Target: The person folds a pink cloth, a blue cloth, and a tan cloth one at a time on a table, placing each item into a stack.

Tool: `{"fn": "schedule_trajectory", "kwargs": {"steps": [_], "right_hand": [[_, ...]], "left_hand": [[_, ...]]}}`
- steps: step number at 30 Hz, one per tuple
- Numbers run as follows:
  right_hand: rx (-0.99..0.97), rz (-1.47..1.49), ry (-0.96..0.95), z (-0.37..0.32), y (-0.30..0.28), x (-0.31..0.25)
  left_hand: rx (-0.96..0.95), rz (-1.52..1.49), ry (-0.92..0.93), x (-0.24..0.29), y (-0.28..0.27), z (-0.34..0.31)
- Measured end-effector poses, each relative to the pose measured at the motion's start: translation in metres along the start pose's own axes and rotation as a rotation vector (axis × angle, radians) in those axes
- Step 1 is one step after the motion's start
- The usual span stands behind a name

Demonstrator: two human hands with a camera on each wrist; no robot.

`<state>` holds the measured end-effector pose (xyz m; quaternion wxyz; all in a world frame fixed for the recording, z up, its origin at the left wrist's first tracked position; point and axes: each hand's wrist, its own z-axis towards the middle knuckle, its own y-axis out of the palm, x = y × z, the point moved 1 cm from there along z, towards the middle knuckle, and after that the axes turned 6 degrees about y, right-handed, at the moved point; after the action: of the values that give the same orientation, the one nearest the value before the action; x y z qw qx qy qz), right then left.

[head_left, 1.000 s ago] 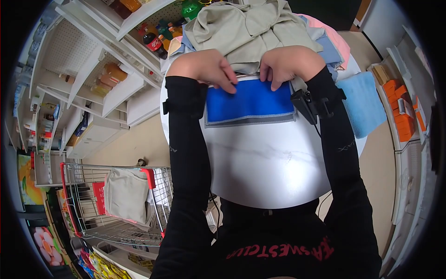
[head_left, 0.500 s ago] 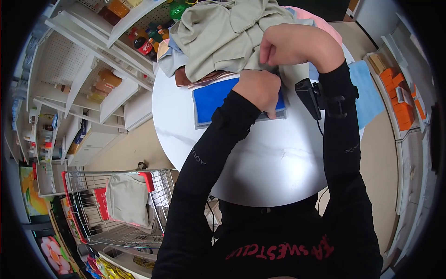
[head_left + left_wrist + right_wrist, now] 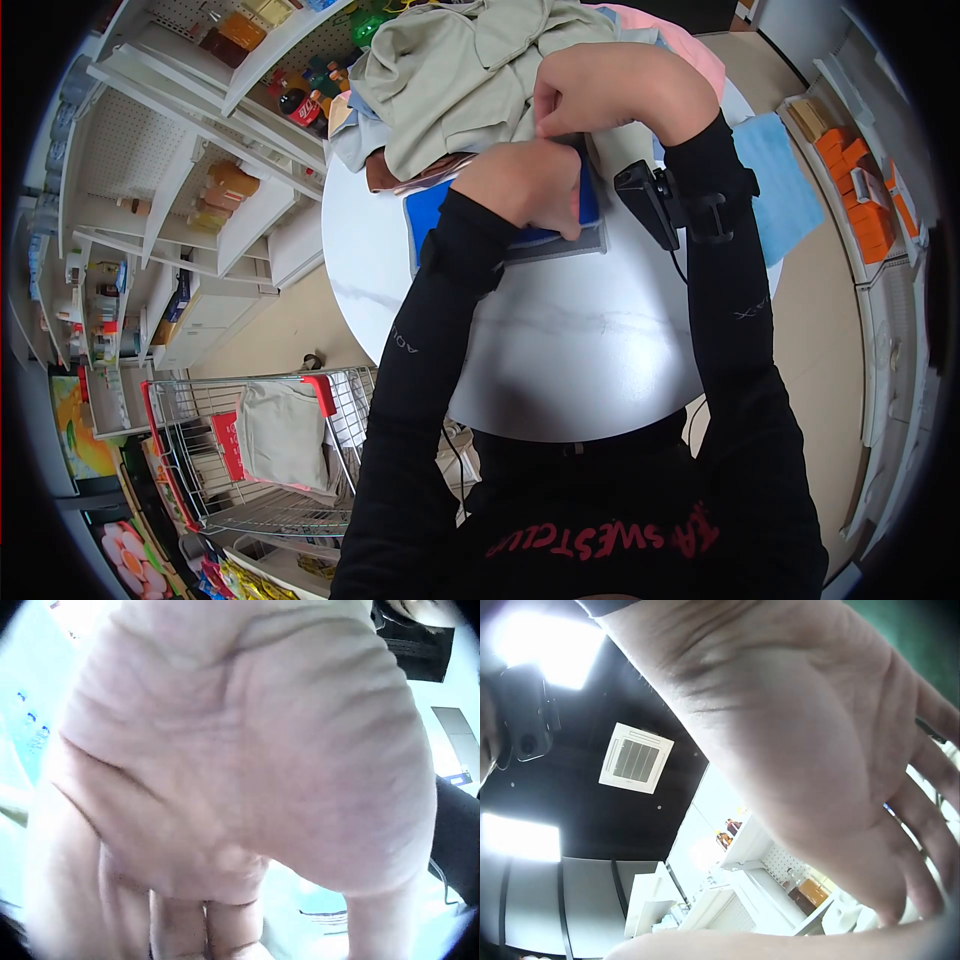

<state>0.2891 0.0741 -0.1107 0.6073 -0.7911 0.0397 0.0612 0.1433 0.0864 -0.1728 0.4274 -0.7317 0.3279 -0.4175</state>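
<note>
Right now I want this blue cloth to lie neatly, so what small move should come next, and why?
Probably ease the left hand toward the body, drawing the near edge of the blue cloth with it: the hand is already over that edge, and a grey strip shows beyond it.

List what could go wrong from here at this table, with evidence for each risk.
The light blue cloth overhangs the edge of the table and might slip off. The heaped clothes lie close behind the blue cloth and could spill onto it. The left hand is over the blue cloth, so it may crease or shift it.
</note>
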Motion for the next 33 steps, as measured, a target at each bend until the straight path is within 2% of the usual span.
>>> {"fn": "schedule_trajectory", "kwargs": {"steps": [4, 9, 13, 16, 21, 25, 27, 31, 33], "right_hand": [[-0.006, -0.017, 0.024, -0.002, -0.005, -0.002], [0.001, -0.012, 0.028, 0.000, -0.002, 0.002], [-0.024, 0.052, 0.015, 0.001, -0.004, 0.001], [-0.021, 0.059, 0.006, -0.001, -0.003, 0.002], [-0.060, 0.149, 0.000, -0.006, -0.008, 0.000], [-0.124, 0.240, 0.056, -0.003, -0.004, -0.004], [-0.147, 0.157, 0.053, 0.005, 0.005, -0.006], [-0.167, 0.113, 0.046, 0.014, 0.020, -0.009], [-0.176, 0.109, 0.037, 0.020, 0.030, -0.012]], "left_hand": [[-0.037, -0.037, -0.042, -0.005, -0.012, -0.004], [-0.052, 0.011, -0.035, 0.015, -0.010, -0.013], [0.060, 0.111, 0.071, 0.016, 0.002, -0.007], [-0.161, -0.162, -0.064, 0.013, -0.017, -0.013], [-0.172, -0.254, -0.176, -0.022, -0.040, -0.051], [-0.081, -0.060, -0.299, -0.045, -0.027, -0.112], [-0.015, 0.031, -0.413, -0.044, -0.016, -0.134], [0.088, 0.098, -0.510, -0.045, 0.010, -0.148], [0.109, 0.086, -0.494, -0.043, 0.012, -0.152]]}}
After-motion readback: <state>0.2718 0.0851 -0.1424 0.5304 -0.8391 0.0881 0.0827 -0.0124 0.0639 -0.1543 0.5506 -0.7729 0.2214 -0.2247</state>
